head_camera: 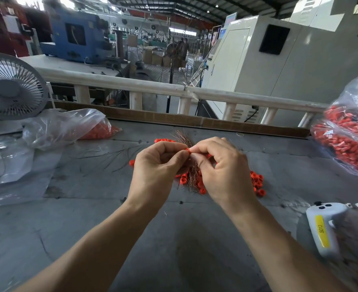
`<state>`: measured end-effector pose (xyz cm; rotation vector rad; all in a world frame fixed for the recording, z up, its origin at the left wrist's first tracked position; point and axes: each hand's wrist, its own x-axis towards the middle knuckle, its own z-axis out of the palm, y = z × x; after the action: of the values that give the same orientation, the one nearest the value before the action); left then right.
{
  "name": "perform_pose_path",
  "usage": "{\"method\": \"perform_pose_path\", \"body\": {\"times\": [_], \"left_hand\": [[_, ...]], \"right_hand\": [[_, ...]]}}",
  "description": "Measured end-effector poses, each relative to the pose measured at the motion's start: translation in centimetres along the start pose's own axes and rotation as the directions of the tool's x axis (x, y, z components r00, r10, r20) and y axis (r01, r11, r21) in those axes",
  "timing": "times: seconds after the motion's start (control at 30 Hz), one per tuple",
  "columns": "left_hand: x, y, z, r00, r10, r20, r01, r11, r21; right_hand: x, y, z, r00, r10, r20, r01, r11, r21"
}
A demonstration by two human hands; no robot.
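My left hand (157,165) and my right hand (222,165) meet above the middle of the grey table (174,239). Between their fingertips they pinch one small red plastic ring (187,150). A bundle of thin copper wires (191,175) runs under the hands, its far end (181,137) fanning out behind them; which hand holds it is hidden. Loose red rings (258,182) lie scattered on the table beneath and to the right of the hands.
A clear bag of red rings (346,142) sits at the right edge, another bag (68,127) at the left back. A white desk fan (11,87) stands far left. A white handheld device with a yellow label (323,226) lies near right. A cardboard strip (174,118) borders the table's back.
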<state>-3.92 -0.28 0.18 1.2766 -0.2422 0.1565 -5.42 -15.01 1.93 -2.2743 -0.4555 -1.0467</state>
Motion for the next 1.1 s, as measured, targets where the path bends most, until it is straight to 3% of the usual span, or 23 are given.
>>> {"method": "perform_pose_path", "body": {"times": [0.27, 0.53, 0.67, 0.9, 1.1], "left_hand": [[0.0, -0.1, -0.1, 1.000, 0.017, -0.014, -0.016, 0.999, 0.031], [0.1, 0.1, 0.0, 0.961, -0.276, -0.017, 0.269, 0.947, -0.178], [0.1, 0.1, -0.1, 0.940, -0.338, 0.039, 0.339, 0.916, -0.214], [0.3, 0.2, -0.2, 0.912, -0.392, 0.122, 0.410, 0.875, -0.256], [0.3, 0.2, -0.3, 0.919, -0.372, 0.128, 0.391, 0.897, -0.205]], "right_hand": [[-0.1, -0.3, 0.1, 1.000, -0.012, 0.017, 0.013, 0.999, -0.049], [-0.6, -1.0, 1.2, 0.999, -0.036, 0.014, 0.038, 0.978, -0.204], [-0.8, -0.8, 1.3, 0.999, -0.042, 0.008, 0.043, 0.976, -0.213], [-0.7, -0.7, 1.0, 0.999, -0.047, -0.026, 0.040, 0.976, -0.215], [-0.5, -0.8, 1.1, 0.995, -0.091, -0.048, 0.079, 0.977, -0.196]]}}
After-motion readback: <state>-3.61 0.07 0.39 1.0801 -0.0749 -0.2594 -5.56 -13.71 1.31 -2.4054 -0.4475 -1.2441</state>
